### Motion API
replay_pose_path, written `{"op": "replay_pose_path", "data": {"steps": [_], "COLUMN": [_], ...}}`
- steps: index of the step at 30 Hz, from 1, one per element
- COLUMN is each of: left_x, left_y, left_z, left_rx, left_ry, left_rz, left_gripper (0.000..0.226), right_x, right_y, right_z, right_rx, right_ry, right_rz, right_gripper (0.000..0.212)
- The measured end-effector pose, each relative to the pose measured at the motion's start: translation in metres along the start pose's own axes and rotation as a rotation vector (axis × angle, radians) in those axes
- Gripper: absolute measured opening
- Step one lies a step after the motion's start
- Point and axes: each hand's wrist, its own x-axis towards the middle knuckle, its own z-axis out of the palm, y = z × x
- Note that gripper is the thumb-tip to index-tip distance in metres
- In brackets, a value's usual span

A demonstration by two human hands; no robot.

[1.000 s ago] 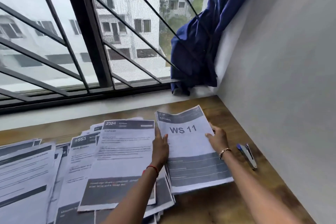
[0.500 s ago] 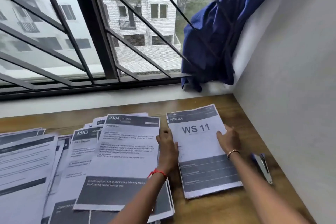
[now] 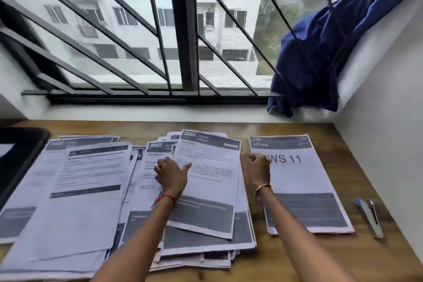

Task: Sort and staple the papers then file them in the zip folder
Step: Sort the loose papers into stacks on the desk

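Hands: left [image 3: 171, 176] touches sheet 2384 [image 3: 211, 190]; right [image 3: 258, 168] curled over WS 11 stack [image 3: 299, 181].

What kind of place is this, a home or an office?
Probably a work corner in a flat: a wooden desk sits under a barred window facing apartment blocks, with a blue curtain, paper piles and a stapler.

Printed papers [image 3: 87, 190] lay fanned in loose, overlapping piles. A squared "WS 11" stack [image 3: 304, 181] sat apart, with a stapler [image 3: 372, 217] just right of it.
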Motion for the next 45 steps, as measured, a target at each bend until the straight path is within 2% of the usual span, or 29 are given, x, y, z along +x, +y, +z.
{"op": "replay_pose_path", "data": {"steps": [2,5,9,15,18,22,23,25,27,29,33,36,38,45], "left_x": [-0.001,-0.002,0.001,-0.001,-0.003,-0.008,-0.009,-0.01,-0.011,-0.011,-0.011,-0.013,-0.013,-0.028], "left_y": [-0.017,-0.031,-0.043,-0.052,-0.052,-0.048,-0.048,-0.05,-0.052,-0.054,-0.052,-0.053,-0.053,-0.043], "left_z": [-0.008,-0.015,-0.016,-0.02,-0.021,-0.023,-0.023,-0.024,-0.022,-0.017,-0.009,-0.006,-0.005,-0.01], "left_rx": [0.02,0.039,-0.078,-0.251,-0.303,-0.312,-0.304,-0.272,-0.234,-0.217,-0.223,-0.26,-0.313,-0.455], "left_ry": [-0.066,-0.147,-0.195,-0.143,-0.216,-0.192,-0.173,-0.15,-0.14,-0.144,-0.168,-0.165,-0.157,-0.147], "left_rz": [-0.044,-0.036,0.052,0.08,0.125,0.125,0.111,0.08,0.076,0.096,0.099,0.102,0.119,0.246], "left_gripper": [0.072,0.065,0.048,0.012,0.01,0.012,0.012,0.008,0.019,0.029,0.021,0.02,0.008,0.017], "right_x": [-0.019,-0.037,-0.048,-0.051,-0.049,-0.043,-0.043,-0.045,-0.05,-0.057,-0.074,-0.079,-0.08,-0.077], "right_y": [-0.002,0.002,0.006,0.007,0.009,0.016,0.018,0.021,0.026,0.028,0.027,0.024,0.023,0.024], "right_z": [0.011,0.023,0.035,0.027,0.013,-0.012,-0.018,-0.029,-0.035,-0.036,-0.022,-0.015,-0.011,-0.001], "right_rx": [-0.062,-0.145,-0.196,0.035,0.012,0.041,0.041,0.038,0.024,0.012,-0.033,-0.088,-0.097,-0.137], "right_ry": [-0.073,-0.175,-0.171,0.034,0.069,0.232,0.263,0.297,0.286,0.229,0.106,0.071,0.048,0.018], "right_rz": [0.029,0.017,0.033,0.062,0.046,0.195,0.247,0.343,0.398,0.384,0.282,0.232,0.201,0.094], "right_gripper": [0.029,0.052,0.063,0.032,0.017,0.038,0.034,0.011,0.024,0.026,0.024,0.035,0.038,0.038]}}
